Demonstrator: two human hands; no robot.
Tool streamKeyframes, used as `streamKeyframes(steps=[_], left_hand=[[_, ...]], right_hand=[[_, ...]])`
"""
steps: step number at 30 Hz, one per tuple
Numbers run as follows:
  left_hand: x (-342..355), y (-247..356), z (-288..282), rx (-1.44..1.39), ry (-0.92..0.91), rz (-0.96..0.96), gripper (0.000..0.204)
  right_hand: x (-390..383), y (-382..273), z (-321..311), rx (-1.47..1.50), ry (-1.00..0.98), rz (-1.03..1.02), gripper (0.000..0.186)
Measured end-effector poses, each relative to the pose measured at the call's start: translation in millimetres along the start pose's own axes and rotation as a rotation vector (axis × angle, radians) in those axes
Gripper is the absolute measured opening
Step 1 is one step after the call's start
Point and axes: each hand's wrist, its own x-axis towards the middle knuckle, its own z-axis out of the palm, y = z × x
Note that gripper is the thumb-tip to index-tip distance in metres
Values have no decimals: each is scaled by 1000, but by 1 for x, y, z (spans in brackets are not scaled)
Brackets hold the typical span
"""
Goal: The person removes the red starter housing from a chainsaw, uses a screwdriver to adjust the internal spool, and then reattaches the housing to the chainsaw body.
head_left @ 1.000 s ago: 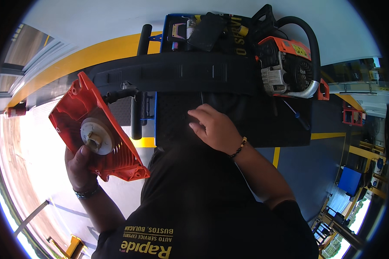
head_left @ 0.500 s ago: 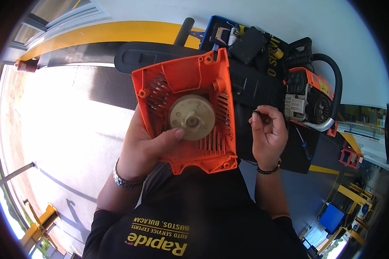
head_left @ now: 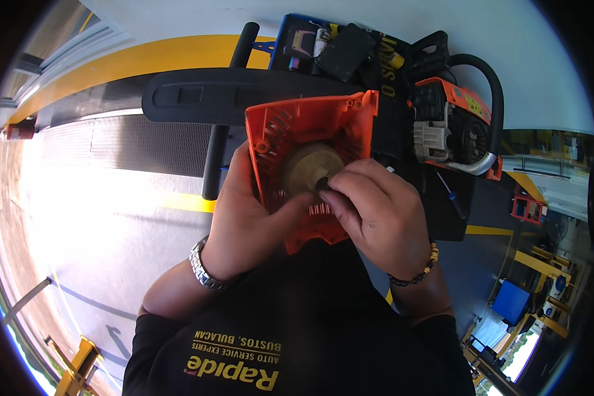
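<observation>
Two hands: both meet at the orange housing, centre of the frame.
Left hand (head_left: 241, 228): grasping the housing by its left side, thumb laid across the inside toward the disc; whether the thumb touches the disc, I cannot tell.
Right hand (head_left: 386, 208): thumb and fingertips pinched on a small dark piece (head_left: 322, 184) in front of the disc's hub; its shape is too hidden to tell.
Orange housing (head_left: 310, 113): held clear of the worktop, hollow side toward the wearer, slotted walls at its left.
Risk at the fingertips: the small dark piece could slip and fall, since the pinch is narrow and the hub is partly covered by the fingers.
Risk at the disc: the housing might tilt or the disc turn, I judge, if the left hand loosens while the right one presses.
Housing as container: the pale round disc (head_left: 303, 165) sits inside it.
Worktop (head_left: 442, 222): dark surface; a blue-handled screwdriver (head_left: 455, 200) lies at its right, below the orange-and-black engine unit (head_left: 452, 122).
Long black bar cover (head_left: 211, 96): stretches across the upper left, behind the housing.
White can (head_left: 321, 42): top of the frame, contents not visible; a dark flat case (head_left: 344, 51) lies beside it.
</observation>
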Motion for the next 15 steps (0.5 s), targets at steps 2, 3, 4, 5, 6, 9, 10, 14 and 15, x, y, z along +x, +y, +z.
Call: streamKeyframes(steps=[2, 3, 4, 5, 6, 9, 10, 14, 15], left_hand=[[0, -3, -1, 47, 14, -15, 72], [0, -5, -1, 70, 19, -25, 72], [0, -7, -1, 63, 17, -23, 73], [0, -9, -1, 57, 16, -20, 73], [1, -10, -2, 50, 17, -16, 73], [4, -8, -4, 124, -1, 1, 73], [5, -5, -5, 139, -6, -14, 73], [8, 0, -8, 101, -61, -60, 72], [9, 0, -9, 65, -88, -69, 72]], right_hand=[[3, 0, -4, -27, -66, 14, 16], [6, -1, -8, -51, -106, 12, 15], [8, -1, -10, -74, -145, 11, 15], [9, 1, -10, -61, -154, -9, 14], [10, 3, -8, -47, -163, -33, 13], [11, 3, -7, -84, -202, -42, 13], [11, 3, -6, -108, -216, -37, 13], [11, 3, -4, -59, -187, 11, 15], [12, 2, -5, -25, -182, 35, 15]])
